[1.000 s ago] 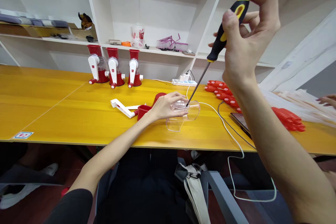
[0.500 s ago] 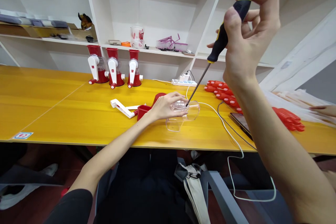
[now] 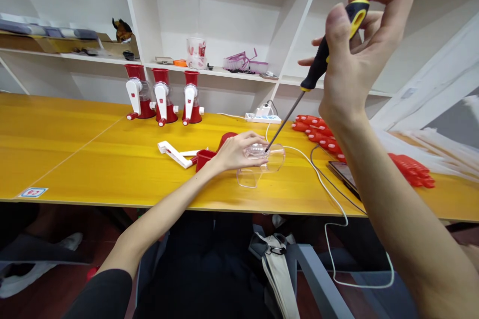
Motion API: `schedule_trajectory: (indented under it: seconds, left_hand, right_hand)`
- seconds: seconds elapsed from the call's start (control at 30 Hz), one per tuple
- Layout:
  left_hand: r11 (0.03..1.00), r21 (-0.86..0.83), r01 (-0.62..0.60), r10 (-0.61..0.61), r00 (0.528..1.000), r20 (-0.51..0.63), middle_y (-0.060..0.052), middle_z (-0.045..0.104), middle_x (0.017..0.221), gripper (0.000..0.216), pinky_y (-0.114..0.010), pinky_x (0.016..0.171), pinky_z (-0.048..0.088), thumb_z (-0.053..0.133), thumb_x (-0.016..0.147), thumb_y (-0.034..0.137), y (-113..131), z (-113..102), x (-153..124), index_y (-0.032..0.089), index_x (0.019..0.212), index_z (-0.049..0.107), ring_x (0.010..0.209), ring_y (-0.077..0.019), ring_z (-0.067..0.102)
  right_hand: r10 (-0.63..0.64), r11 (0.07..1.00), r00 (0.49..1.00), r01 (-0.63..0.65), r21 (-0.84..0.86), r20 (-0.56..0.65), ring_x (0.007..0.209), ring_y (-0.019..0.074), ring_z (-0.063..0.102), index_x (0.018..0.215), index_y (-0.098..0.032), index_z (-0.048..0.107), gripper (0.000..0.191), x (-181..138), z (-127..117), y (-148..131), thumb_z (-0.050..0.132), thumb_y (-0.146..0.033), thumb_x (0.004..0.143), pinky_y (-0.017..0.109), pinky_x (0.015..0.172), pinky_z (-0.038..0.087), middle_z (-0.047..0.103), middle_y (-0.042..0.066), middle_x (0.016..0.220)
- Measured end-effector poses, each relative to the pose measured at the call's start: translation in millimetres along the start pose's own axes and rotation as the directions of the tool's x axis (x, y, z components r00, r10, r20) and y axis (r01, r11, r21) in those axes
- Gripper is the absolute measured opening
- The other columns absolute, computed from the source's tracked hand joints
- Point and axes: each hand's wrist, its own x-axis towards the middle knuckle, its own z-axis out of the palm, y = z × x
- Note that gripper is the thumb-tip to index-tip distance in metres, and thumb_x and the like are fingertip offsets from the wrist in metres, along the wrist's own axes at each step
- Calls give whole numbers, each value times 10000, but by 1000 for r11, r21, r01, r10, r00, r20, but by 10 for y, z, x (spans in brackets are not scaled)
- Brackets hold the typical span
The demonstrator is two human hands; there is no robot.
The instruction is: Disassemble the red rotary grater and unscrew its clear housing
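My right hand [image 3: 364,50] is closed round the black and yellow handle of a screwdriver [image 3: 318,67], held up at a slant. Its shaft runs down to the left, and the tip meets a clear plastic housing [image 3: 276,160] on the table. Fingers of my left hand [image 3: 237,152] grip that housing from the left and press it down. Just behind my left hand lie a red plastic part [image 3: 205,158] and a white crank handle [image 3: 175,154] with a red knob. Whatever sits under the screwdriver tip is too small to make out.
Three red and white hand-crank graters [image 3: 160,97] stand at the back of the yellow table [image 3: 93,159]. A power strip [image 3: 263,118], red handles [image 3: 316,132], a dark flat device [image 3: 344,174] and a white cable [image 3: 329,194] lie to the right. White shelves [image 3: 232,10] rise behind.
My right hand has shifted slightly right, and the screwdriver handle has turned, showing more yellow. The left hand and housing have stayed put. Another person's hand at the far right has left view.
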Motion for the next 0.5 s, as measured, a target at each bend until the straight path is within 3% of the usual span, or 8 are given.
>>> schedule_trajectory:
  seconds: [0.17, 0.37, 0.5]
  left_hand:
    - [1000, 3, 3, -3, 1000, 9, -39, 702, 1195, 398, -358, 884, 567, 747, 793, 485, 2, -4, -7, 254, 1114, 703, 1012, -201, 712]
    - [1000, -2, 0, 0, 1000, 4, -37, 703, 1195, 395, -353, 890, 566, 754, 791, 478, 8, -2, 0, 248, 1108, 702, 1007, -194, 712]
    - [1000, 6, 3, -3, 1000, 6, -41, 700, 1200, 398, -356, 890, 567, 749, 793, 482, 6, -2, -4, 253, 1115, 703, 1011, -197, 712]
  right_hand:
    - [-23, 999, 995, 19, 33, 100, 579, 46, 586, 1013, -196, 517, 276, 7, -22, 40, 685, -332, 841, 224, 504, 562, 505, -51, 768]
    - [14, 993, 999, -19, 113, 46, 611, 98, 643, 924, -226, 340, 379, 11, 16, 93, 694, -329, 836, 224, 451, 525, 604, -50, 757]
    - [53, 995, 999, -52, 80, 1, 589, 65, 597, 868, -189, 463, 128, 51, 3, 111, 589, -186, 846, 201, 470, 522, 559, -35, 731]
